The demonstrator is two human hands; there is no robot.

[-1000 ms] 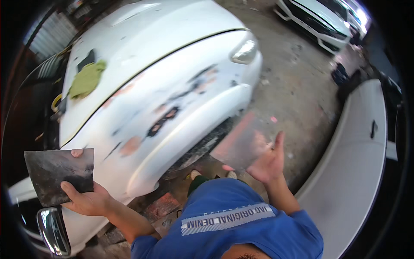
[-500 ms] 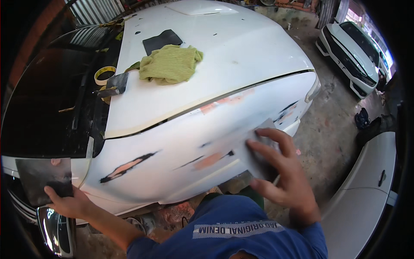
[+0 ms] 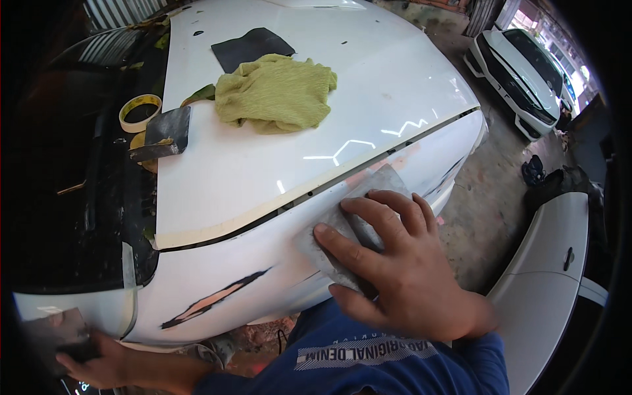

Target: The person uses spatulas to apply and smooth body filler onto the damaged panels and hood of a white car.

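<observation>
My right hand [image 3: 395, 263] presses a grey sheet of sandpaper [image 3: 359, 201] flat against the white rear bumper [image 3: 263, 283] of a car, just under the taped trunk edge. The fingers are spread over the sheet. To the left of it the bumper shows a dark and pinkish patch of bare filler [image 3: 214, 299]. My left hand [image 3: 108, 362] is low at the bottom left, gripping a dark sheet [image 3: 56, 332] by the car's corner.
On the white trunk lid [image 3: 368, 92] lie a yellow-green cloth [image 3: 276, 92], a dark sandpaper sheet [image 3: 250, 46], a roll of masking tape [image 3: 139, 110] and a grey sheet [image 3: 164, 131]. A white car [image 3: 520, 76] stands behind, a white body panel [image 3: 546, 283] at right.
My right hand came up from beside the bumper and now lies flat on it with the grey sheet. The view has swung over the trunk lid. The left hand stays low.
</observation>
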